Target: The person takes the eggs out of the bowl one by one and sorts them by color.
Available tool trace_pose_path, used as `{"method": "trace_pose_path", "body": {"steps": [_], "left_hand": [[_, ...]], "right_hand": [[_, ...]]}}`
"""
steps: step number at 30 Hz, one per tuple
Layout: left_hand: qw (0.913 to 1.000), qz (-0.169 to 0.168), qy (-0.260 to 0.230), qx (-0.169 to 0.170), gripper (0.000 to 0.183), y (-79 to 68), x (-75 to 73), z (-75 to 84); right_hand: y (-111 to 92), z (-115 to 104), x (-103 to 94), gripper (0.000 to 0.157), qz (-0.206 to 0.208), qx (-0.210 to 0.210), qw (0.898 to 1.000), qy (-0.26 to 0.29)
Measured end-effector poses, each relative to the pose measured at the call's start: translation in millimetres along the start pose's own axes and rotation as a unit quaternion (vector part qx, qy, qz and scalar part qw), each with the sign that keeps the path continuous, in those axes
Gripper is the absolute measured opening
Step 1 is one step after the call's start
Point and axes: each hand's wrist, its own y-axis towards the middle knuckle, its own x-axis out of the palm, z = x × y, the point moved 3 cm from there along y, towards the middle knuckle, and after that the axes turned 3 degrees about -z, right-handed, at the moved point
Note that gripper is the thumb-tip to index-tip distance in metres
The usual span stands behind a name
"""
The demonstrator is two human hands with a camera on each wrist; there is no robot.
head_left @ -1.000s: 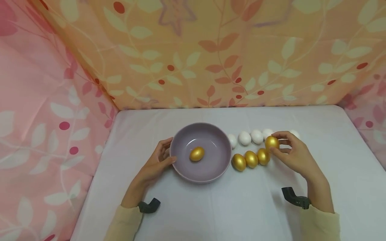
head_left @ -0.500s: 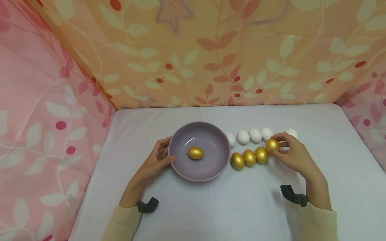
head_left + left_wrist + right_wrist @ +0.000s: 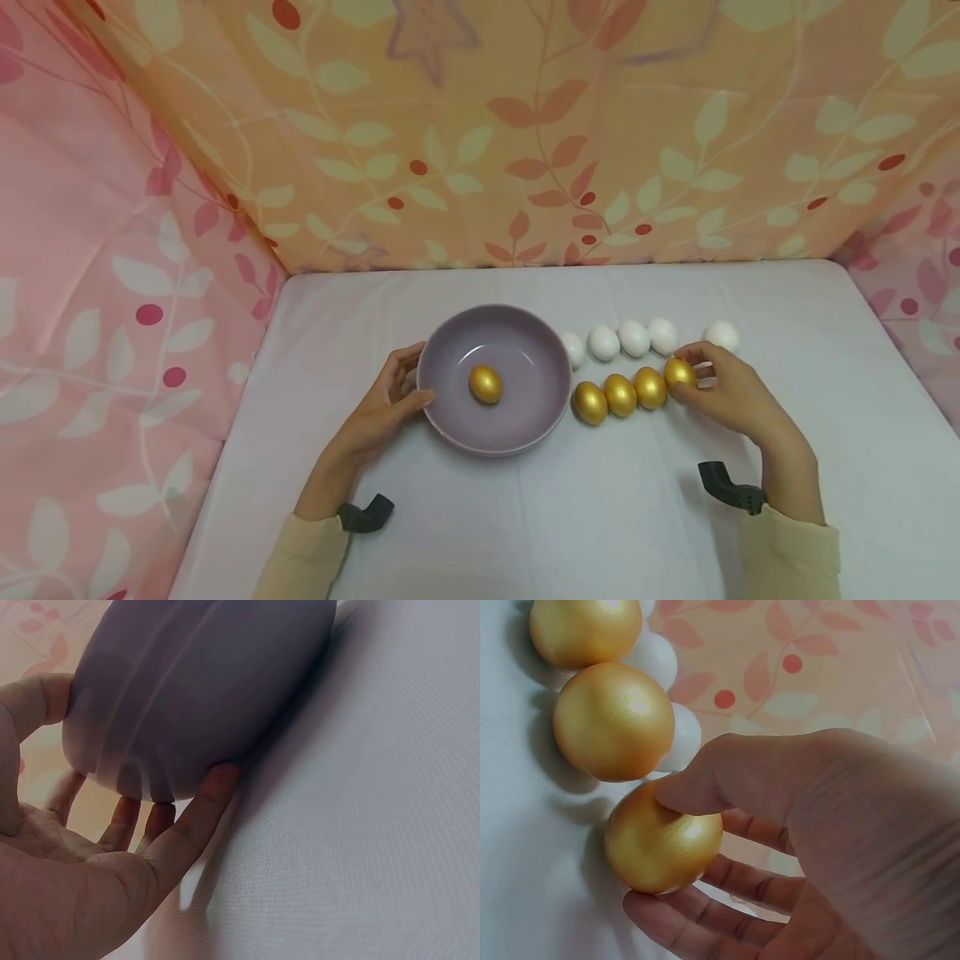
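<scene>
A purple bowl (image 3: 495, 433) stands on the white tabletop with one golden egg (image 3: 486, 384) lying inside. My left hand (image 3: 385, 404) holds its left side, thumb at the rim and fingers along the outer wall; the left wrist view shows the fingertips against that wall (image 3: 202, 697). At the right end of a row of golden eggs (image 3: 620, 395), my right hand (image 3: 723, 392) pinches another golden egg (image 3: 664, 840) between thumb and fingers. Part of that egg is hidden by the thumb.
Behind the golden row lie several white eggs (image 3: 633, 338), the leftmost partly hidden by the bowl. A separate white egg (image 3: 722, 336) sits just behind my right hand. Patterned cloth (image 3: 450, 208) walls the back and both sides of the table.
My right hand has brought its golden egg down and slightly nearer, to the right end of the row. The egg inside the bowl has rocked and turned. My left hand stays on the bowl.
</scene>
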Motion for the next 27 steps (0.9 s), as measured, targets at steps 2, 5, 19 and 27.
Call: {"method": "trace_pose_path", "body": {"steps": [2, 5, 19, 27], "left_hand": [[1.0000, 0.001, -0.002, -0.002, 0.078, -0.6, 0.3, 0.6], [1.0000, 0.003, -0.003, -0.004, 0.079, -1.3, 0.9, 1.8], [1.0000, -0.004, 0.004, 0.000, 0.078, 2.6, 2.2, 2.6], [0.9999, 0.003, 0.012, -0.003, 0.078, -0.4, 1.0, 1.0]], "right_hand": [[0.4, 0.5, 0.2, 0.051, -0.003, 0.000, 1.000, 0.001], [0.8, 0.2, 0.5, 0.050, -0.005, 0.000, 1.000, -0.001], [-3.6, -5.6, -6.6, 0.049, -0.005, -0.013, 0.999, -0.030], [-14.4, -31.7, -7.4, 0.045, 0.019, -0.040, 0.998, -0.043]]}}
